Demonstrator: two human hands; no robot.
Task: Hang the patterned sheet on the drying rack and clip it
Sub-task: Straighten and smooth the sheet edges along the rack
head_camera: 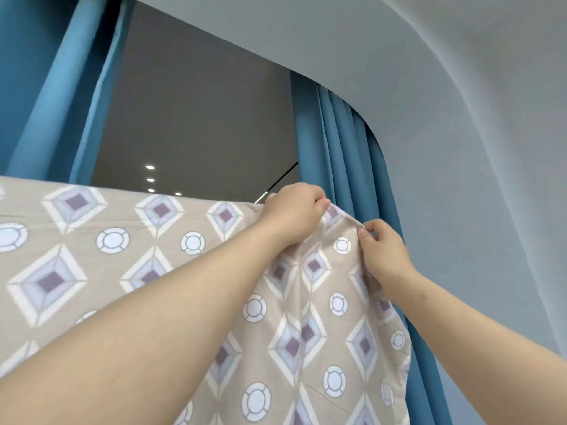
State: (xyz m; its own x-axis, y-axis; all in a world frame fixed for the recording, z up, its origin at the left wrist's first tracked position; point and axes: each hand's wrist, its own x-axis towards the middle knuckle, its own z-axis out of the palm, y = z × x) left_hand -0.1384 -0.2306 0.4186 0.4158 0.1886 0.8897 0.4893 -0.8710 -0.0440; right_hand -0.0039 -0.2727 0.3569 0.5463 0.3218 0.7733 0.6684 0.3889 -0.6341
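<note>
**Both hands up at the top right corner of the patterned sheet (pixel 129 265)**

Left hand (pixel 293 211) is raised, fingers curled over the sheet's top edge. It grips a bunch of cloth right where that edge meets a thin dark rod (pixel 280 180). The rod runs up and back from the hand toward the right curtain (pixel 334 154). Only a short stretch of it shows.

Right hand (pixel 385 256) is just beside the left and a little lower, thumb and forefinger pinching the fold at the sheet's corner. Something small and pale sits at the fingertips (clip or nail, cannot tell). The hands are near but apart, with a ridge of cloth stretched between them.

Sheet: beige, with white-and-purple diamonds and white rings. The top edge runs from the left border of the view to the left hand. The cloth hangs flat below it, behind both forearms. Past the right hand the side edge drops in loose folds in front of the right curtain.

Around: left curtain (pixel 46 87), also blue. Grey surface between the two curtains, with small round lights (pixel 150 167). Pale wall (pixel 491 179) at right.
</note>
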